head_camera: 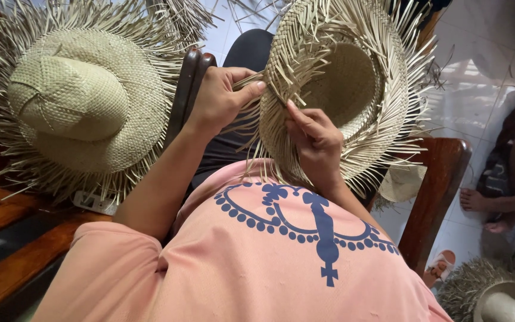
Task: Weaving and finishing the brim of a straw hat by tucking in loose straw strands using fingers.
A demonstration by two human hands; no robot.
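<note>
A pale woven straw hat (353, 77) lies upside down on my lap, its brim ending in loose, uncut strands. My left hand (222, 98) pinches a few of those strands at the near brim edge, thumb on top. My right hand (314, 140) grips the same brim edge from below, its index finger pressed against the weave right beside the left thumb. Both hands meet at one spot on the brim.
A second straw hat (73, 101) with a frayed brim rests crown-up on the wooden bench at my left. A wooden armrest (439, 191) stands at my right. Another person's bare foot (475, 200) is on the white tiled floor, with a further hat (496, 295) at the bottom right.
</note>
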